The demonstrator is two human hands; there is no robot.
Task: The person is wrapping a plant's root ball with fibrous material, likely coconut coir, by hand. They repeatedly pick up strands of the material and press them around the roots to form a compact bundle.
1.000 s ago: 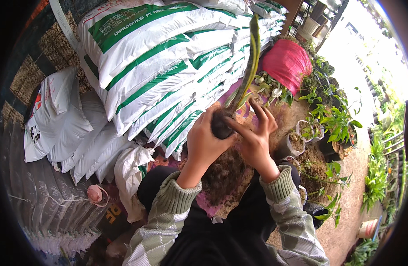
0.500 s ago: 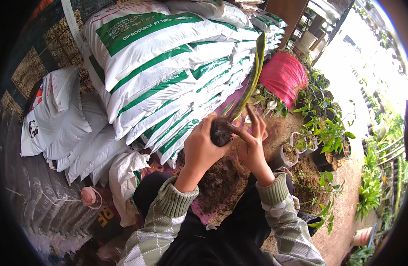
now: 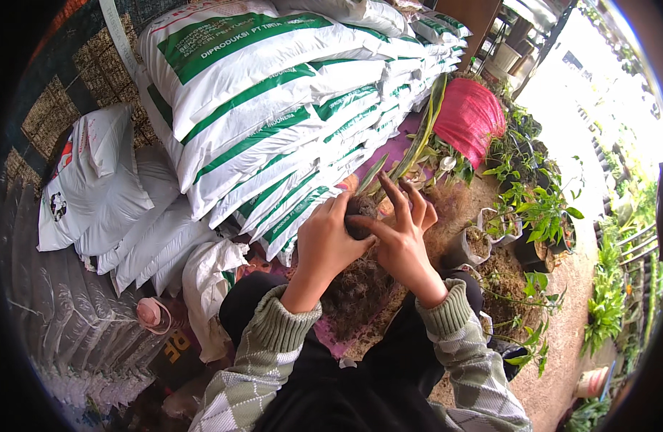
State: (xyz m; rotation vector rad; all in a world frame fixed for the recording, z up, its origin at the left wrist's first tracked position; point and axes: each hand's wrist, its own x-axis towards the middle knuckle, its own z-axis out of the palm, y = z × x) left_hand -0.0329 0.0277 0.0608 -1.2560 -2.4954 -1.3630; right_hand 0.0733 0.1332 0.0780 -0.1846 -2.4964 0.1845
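Observation:
A snake plant (image 3: 426, 124) with one long, yellow-edged green leaf and a shorter leaf is held up before me, its leaves pointing away. Its base is a small, dark root ball (image 3: 362, 207). My left hand (image 3: 323, 241) is closed around the left side of this ball. My right hand (image 3: 407, 243) presses its thumb across the ball's near side, with its other fingers raised beside the leaf base. Below the hands, a heap of dark, fibrous planting material (image 3: 353, 295) lies on a pink-purple sheet (image 3: 339, 344) between my knees.
White and green sacks (image 3: 252, 108) are stacked high at left and ahead. Grey-white sacks (image 3: 94, 187) lean farther left, near a pink container (image 3: 149, 313). A red sack (image 3: 468, 119) lies ahead right. Potted leafy plants (image 3: 537, 230) and a soil-filled bag (image 3: 470, 246) stand at right.
The right index finger has lifted off the root ball, and the right thumb now lies across it. The plant's leaf has tipped lower and to the right.

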